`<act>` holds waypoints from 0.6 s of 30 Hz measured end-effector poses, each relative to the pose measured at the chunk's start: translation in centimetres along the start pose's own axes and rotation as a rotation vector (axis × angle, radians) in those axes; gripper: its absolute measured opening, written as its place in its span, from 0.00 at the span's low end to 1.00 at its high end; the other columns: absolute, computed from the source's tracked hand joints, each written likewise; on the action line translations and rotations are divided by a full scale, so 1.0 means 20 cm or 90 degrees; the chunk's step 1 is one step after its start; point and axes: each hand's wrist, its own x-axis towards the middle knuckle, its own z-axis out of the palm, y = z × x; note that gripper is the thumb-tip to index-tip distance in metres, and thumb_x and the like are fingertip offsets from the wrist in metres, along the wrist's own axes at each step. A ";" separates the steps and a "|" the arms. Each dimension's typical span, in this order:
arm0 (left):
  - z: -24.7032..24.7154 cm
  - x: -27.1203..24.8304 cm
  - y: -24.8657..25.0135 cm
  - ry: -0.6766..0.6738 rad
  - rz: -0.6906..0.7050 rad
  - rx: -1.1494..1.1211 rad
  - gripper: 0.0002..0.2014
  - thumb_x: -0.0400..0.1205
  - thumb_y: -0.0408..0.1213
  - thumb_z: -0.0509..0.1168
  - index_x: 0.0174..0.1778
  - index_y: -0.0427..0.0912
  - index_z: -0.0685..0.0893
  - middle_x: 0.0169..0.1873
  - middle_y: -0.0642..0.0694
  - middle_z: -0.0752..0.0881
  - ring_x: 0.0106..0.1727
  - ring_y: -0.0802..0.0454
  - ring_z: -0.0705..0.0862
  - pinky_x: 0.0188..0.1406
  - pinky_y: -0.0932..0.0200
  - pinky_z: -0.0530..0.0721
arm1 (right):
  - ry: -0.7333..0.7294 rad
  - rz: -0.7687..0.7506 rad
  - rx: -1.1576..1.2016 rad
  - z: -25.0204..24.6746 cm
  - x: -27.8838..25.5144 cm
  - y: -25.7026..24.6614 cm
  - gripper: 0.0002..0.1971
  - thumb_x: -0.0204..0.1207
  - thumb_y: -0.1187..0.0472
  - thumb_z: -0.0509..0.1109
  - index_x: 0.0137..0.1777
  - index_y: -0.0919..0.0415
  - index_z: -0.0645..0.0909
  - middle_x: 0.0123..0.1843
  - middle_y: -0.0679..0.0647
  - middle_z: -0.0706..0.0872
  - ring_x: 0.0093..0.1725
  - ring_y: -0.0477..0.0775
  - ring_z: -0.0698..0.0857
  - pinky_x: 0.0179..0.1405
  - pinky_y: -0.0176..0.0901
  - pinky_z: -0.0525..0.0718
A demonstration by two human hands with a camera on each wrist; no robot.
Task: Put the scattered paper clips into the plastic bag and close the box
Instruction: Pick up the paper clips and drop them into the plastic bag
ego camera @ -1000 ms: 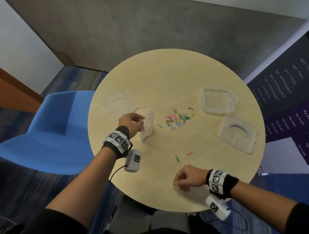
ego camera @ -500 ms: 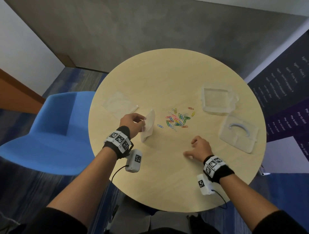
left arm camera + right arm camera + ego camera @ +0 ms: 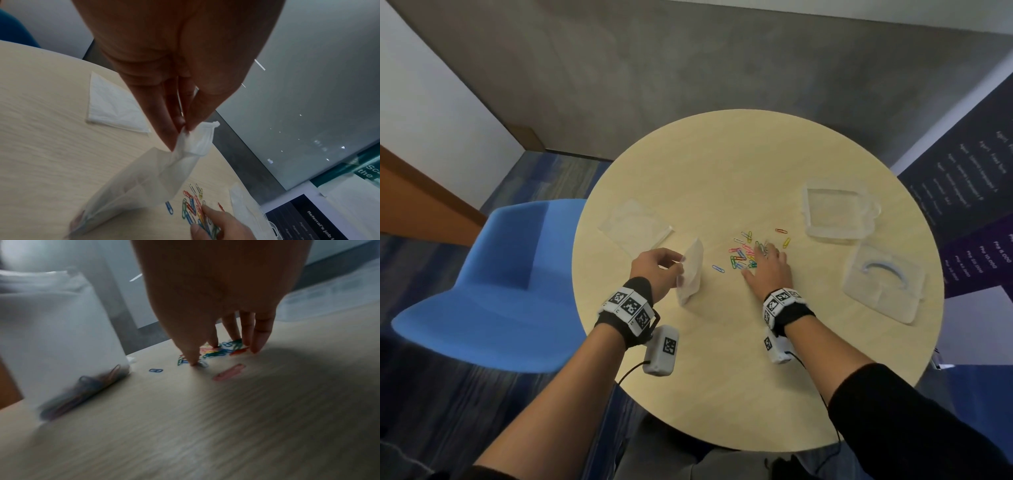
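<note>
A small translucent plastic bag [image 3: 690, 270] stands upright on the round table [image 3: 722, 394]. My left hand [image 3: 678, 270] pinches its top edge [image 3: 195, 138] between thumb and fingers. Several clips lie in the bag's bottom [image 3: 86, 391]. Colourful paper clips [image 3: 743, 255] lie scattered just right of the bag. My right hand [image 3: 767, 263] rests palm down on that pile, and its straight fingertips [image 3: 194, 362] touch the table among the clips. One pink clip [image 3: 229, 374] lies under the palm. A single blue clip [image 3: 718, 269] lies between bag and pile.
A clear plastic box [image 3: 835, 214] sits at the back right, and its clear lid [image 3: 883, 281] with a curved handle lies apart nearer the right edge. A second flat plastic bag [image 3: 637, 228] lies at the left. A blue chair [image 3: 493, 284] stands left of the table.
My right hand has moved from the near table edge forward onto the clip pile and spread its fingers. The two stray clips near the front no longer show there. The left hand and bag stayed put.
</note>
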 end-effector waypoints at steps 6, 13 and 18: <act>-0.01 0.00 0.01 -0.006 -0.003 0.017 0.08 0.79 0.32 0.70 0.46 0.49 0.91 0.46 0.46 0.91 0.39 0.48 0.93 0.53 0.47 0.92 | -0.009 -0.115 -0.089 -0.05 0.01 -0.05 0.14 0.81 0.72 0.58 0.61 0.64 0.81 0.59 0.61 0.81 0.60 0.60 0.79 0.55 0.45 0.80; 0.04 -0.01 0.04 -0.025 -0.008 0.023 0.08 0.78 0.31 0.69 0.45 0.49 0.90 0.40 0.50 0.90 0.38 0.48 0.92 0.54 0.46 0.91 | -0.111 -0.111 -0.118 -0.17 0.08 -0.03 0.03 0.76 0.68 0.72 0.48 0.66 0.86 0.49 0.59 0.87 0.51 0.58 0.88 0.50 0.45 0.85; 0.06 0.00 0.08 -0.029 0.002 0.027 0.08 0.79 0.31 0.68 0.49 0.45 0.90 0.36 0.52 0.89 0.35 0.52 0.90 0.53 0.49 0.91 | -0.023 0.097 0.239 -0.20 0.15 0.12 0.04 0.68 0.65 0.79 0.41 0.63 0.93 0.39 0.56 0.93 0.43 0.52 0.90 0.48 0.38 0.86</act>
